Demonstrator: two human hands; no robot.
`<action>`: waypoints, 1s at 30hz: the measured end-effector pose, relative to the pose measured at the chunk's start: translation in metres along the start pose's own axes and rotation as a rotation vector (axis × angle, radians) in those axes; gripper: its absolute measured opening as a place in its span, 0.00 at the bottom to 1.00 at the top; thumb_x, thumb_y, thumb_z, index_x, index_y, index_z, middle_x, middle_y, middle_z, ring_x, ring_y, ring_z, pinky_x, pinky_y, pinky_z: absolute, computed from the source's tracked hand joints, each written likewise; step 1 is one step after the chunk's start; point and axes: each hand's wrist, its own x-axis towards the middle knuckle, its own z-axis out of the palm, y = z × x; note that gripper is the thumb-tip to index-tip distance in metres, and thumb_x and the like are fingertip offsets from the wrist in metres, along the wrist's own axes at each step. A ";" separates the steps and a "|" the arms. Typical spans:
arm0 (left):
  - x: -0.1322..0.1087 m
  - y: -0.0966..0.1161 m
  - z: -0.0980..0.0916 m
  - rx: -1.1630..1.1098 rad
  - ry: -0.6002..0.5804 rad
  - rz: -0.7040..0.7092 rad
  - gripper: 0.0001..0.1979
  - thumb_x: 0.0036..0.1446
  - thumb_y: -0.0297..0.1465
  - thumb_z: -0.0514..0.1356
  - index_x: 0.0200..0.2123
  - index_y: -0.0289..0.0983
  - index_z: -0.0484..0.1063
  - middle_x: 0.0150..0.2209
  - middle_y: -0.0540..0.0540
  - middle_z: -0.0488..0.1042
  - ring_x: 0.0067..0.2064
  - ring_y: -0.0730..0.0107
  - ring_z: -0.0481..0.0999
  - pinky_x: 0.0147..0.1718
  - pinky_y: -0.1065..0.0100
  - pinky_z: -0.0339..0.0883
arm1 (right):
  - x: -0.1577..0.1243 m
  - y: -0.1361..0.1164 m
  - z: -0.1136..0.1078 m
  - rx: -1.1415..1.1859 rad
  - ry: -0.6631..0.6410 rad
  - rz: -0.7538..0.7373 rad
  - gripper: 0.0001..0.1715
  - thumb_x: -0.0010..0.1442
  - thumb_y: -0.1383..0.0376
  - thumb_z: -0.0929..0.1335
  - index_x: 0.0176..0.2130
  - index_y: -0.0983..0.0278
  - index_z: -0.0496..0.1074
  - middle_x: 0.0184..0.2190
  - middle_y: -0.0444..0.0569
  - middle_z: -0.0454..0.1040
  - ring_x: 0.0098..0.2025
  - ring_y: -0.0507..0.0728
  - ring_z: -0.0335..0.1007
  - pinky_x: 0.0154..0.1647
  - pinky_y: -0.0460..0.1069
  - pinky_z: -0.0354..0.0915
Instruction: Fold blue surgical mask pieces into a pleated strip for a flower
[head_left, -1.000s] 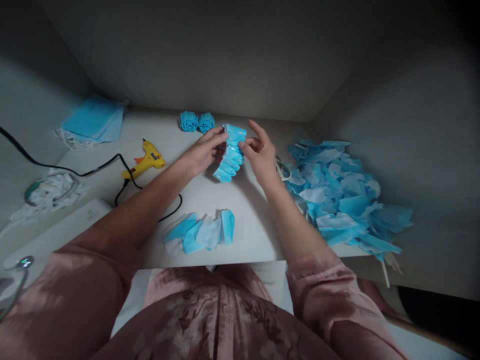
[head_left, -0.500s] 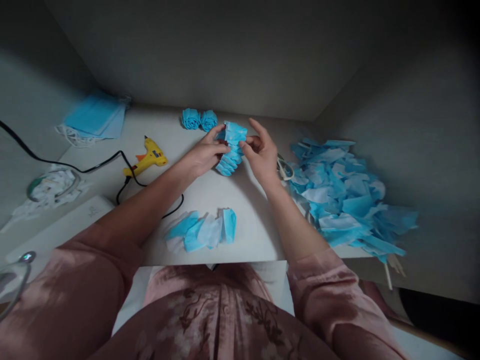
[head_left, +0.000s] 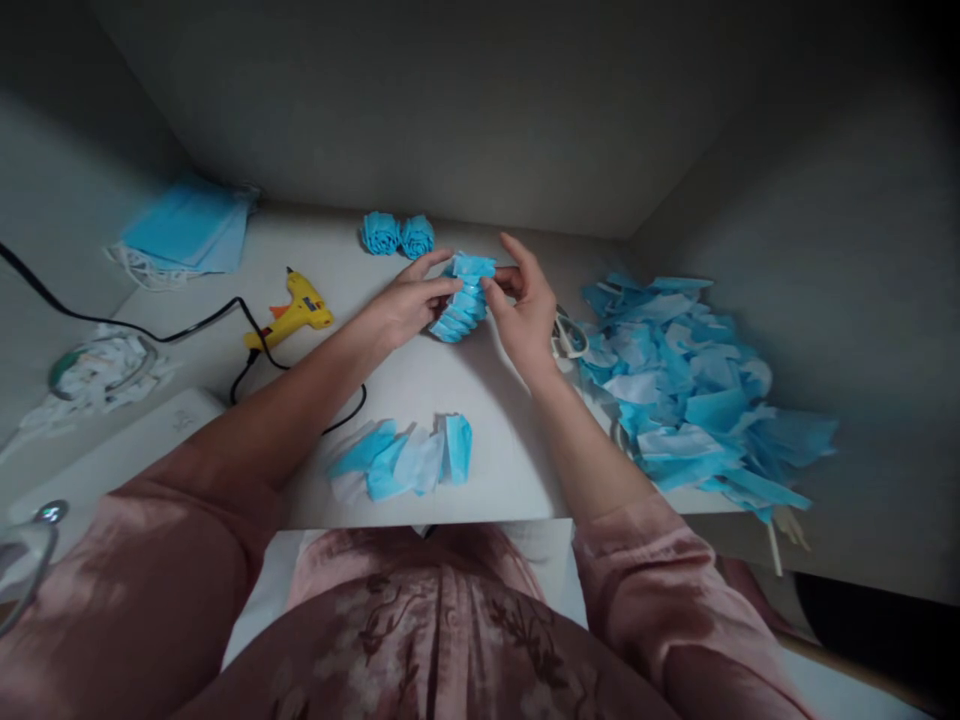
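Observation:
A blue layered flower of folded mask fabric [head_left: 460,310] is held up between my hands above the white table. My left hand [head_left: 409,300] grips its left side, with the thumb laid across the front. On the other side, my right hand [head_left: 523,300] pinches the upper right edge between thumb and fingers, and its index finger points up. Two finished-looking blue fabric roses [head_left: 399,235] sit behind my left hand. Close to the table's front edge lie several loose blue and white fabric pieces [head_left: 409,458].
A yellow glue gun [head_left: 301,308] with a black cord [head_left: 196,334] lies left of my hands. Blue face masks [head_left: 187,230] are stacked at the back left. To the right, a big heap of cut fabric [head_left: 686,375] partly covers scissors [head_left: 571,336]. White scraps [head_left: 105,370] lie far left.
The top flap of the flower has folded down towards me and looks shorter. Both hands keep hold of it, almost in the same place.

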 end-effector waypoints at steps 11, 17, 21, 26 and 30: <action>-0.001 0.000 0.001 0.047 -0.008 0.058 0.32 0.49 0.21 0.62 0.59 0.39 0.66 0.32 0.50 0.75 0.33 0.69 0.77 0.36 0.66 0.70 | 0.005 0.015 0.004 0.022 -0.017 0.057 0.40 0.61 0.41 0.67 0.66 0.51 0.60 0.43 0.50 0.77 0.50 0.63 0.74 0.48 0.60 0.74; 0.002 -0.004 -0.002 0.107 0.025 0.126 0.36 0.48 0.21 0.63 0.62 0.41 0.64 0.37 0.49 0.75 0.34 0.69 0.77 0.34 0.68 0.68 | 0.007 0.029 0.007 0.103 -0.037 0.088 0.43 0.62 0.39 0.66 0.68 0.49 0.55 0.43 0.49 0.77 0.49 0.62 0.75 0.46 0.59 0.74; 0.006 -0.009 -0.006 0.138 -0.002 0.174 0.34 0.50 0.21 0.64 0.61 0.44 0.65 0.35 0.50 0.74 0.36 0.68 0.78 0.32 0.69 0.67 | 0.006 0.031 0.007 0.237 0.005 0.127 0.42 0.59 0.40 0.69 0.66 0.49 0.60 0.40 0.47 0.77 0.49 0.60 0.75 0.46 0.57 0.73; 0.010 -0.015 -0.010 0.144 -0.005 0.214 0.33 0.52 0.22 0.65 0.61 0.45 0.64 0.36 0.49 0.74 0.41 0.63 0.80 0.35 0.68 0.71 | 0.005 0.023 0.007 0.409 0.122 0.296 0.38 0.54 0.45 0.75 0.59 0.52 0.68 0.35 0.43 0.77 0.46 0.58 0.76 0.48 0.55 0.73; 0.010 -0.015 -0.009 0.147 0.010 0.216 0.34 0.52 0.22 0.65 0.61 0.46 0.64 0.38 0.49 0.74 0.44 0.61 0.81 0.39 0.65 0.73 | 0.005 0.022 0.007 0.514 0.140 0.363 0.35 0.51 0.49 0.77 0.56 0.52 0.71 0.32 0.40 0.77 0.39 0.55 0.77 0.47 0.54 0.74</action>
